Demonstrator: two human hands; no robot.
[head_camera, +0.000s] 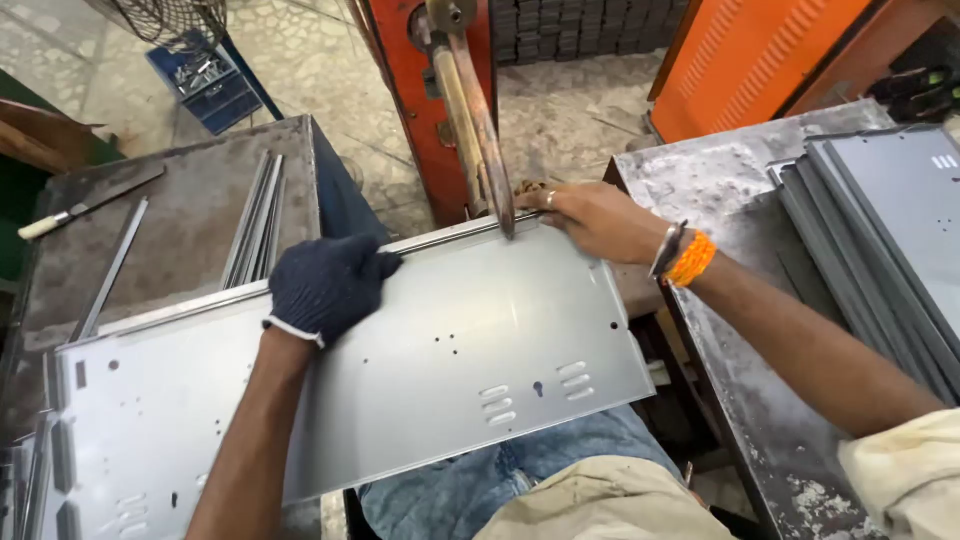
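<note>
The left hand (325, 288), in a dark knit glove, is pressing flat with its grip spread on the far edge of a grey steel panel (450, 370). The bare right hand (592, 218) is pinching the same edge, grip clamped on the panel, right beside the copper welder arm (478, 130) that is coming down onto the rim. That closeness is the risk: bare fingers could be getting nipped or burnt if the panel slips sideways, and the thin edge could cut. The panel is lying across the lap, between the left bench (190, 215) and the right bench (720, 180). It is looking flat and punched with holes and louvre slots, its far edge folded up.
</note>
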